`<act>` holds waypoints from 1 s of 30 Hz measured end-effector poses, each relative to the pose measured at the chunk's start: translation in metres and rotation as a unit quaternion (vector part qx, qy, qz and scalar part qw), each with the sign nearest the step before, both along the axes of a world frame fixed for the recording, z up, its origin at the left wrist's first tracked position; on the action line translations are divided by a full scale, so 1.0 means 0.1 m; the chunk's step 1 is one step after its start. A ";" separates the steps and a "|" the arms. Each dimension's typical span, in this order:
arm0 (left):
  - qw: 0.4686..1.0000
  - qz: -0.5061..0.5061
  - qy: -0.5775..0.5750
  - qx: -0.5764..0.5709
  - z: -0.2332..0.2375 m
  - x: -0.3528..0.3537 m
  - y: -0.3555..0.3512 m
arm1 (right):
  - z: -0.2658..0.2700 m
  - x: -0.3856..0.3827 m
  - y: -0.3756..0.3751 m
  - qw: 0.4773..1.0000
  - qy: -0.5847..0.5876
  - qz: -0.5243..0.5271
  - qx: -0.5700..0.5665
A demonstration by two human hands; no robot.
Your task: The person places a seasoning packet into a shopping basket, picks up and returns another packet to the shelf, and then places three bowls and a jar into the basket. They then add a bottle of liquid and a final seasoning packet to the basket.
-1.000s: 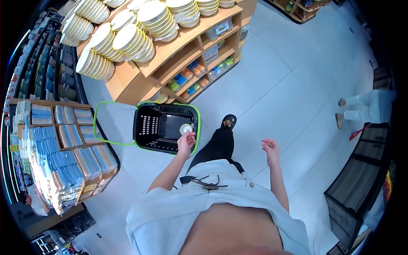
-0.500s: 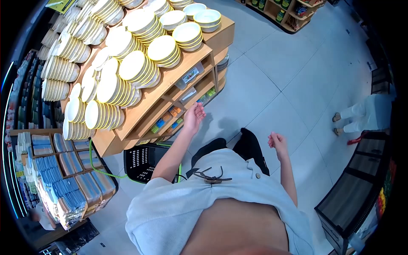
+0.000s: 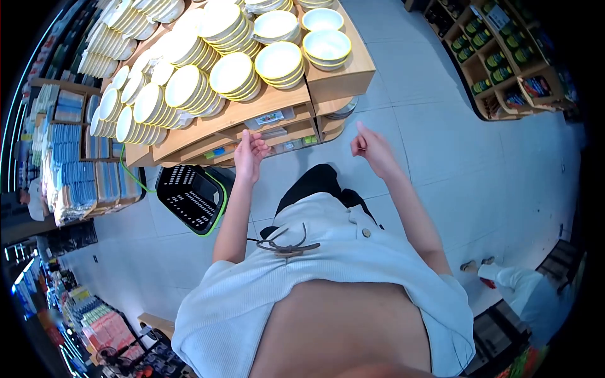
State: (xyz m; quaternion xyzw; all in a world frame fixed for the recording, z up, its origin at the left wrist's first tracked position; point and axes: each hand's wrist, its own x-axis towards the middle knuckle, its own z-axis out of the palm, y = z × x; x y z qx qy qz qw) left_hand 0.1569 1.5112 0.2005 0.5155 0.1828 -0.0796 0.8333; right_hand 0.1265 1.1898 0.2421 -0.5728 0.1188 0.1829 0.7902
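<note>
Since L hand left basket, hands apart, basket untended.
L loose, nr bowls; R hand curled, empty AFAICT.

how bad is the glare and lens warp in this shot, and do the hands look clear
Head view: strong fisheye warp, straight edges bending near the rim and corners going black; head view: stacked bowls glare nearly white in places; head view: pale light reflects softly off the floor; head view: left hand and right hand have readable outlines.
</note>
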 end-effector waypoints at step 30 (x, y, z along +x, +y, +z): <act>0.994 0.060 0.088 -0.038 0.30 1.27 -1.03 | -0.05 2.12 0.90 0.961 0.145 0.201 0.125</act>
